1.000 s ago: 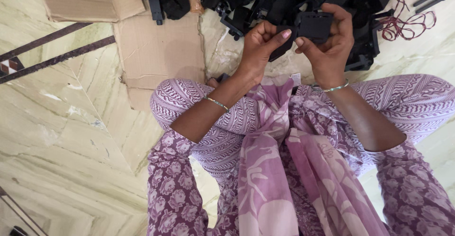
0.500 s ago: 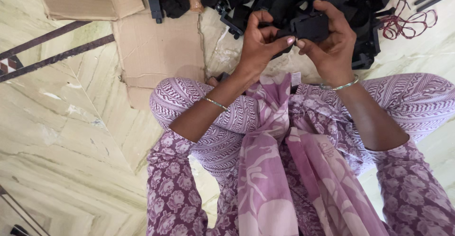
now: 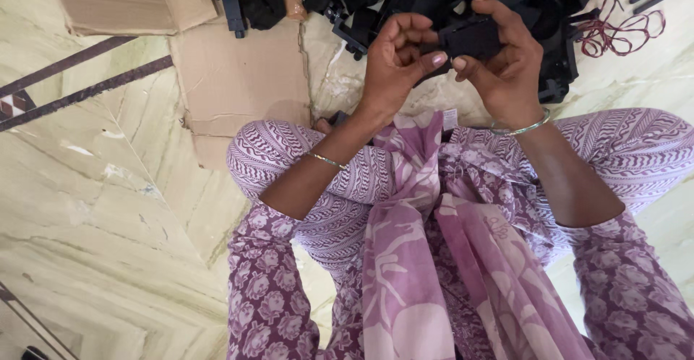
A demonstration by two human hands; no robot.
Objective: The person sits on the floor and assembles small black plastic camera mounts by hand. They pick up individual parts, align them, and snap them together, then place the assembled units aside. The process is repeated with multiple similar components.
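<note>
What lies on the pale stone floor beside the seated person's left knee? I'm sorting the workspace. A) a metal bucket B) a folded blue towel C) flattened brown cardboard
C: flattened brown cardboard lies on the pale stone floor just beyond the left knee; no bucket or towel shows.

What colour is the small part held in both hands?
Black; the small part shows best in the head view.

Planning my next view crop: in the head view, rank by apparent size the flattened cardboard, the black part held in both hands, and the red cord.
1. flattened cardboard, clearly largest.
2. red cord, a loose tangle.
3. black part, partly hidden by left hand and right hand; ranking against the cord is unsure.
</note>
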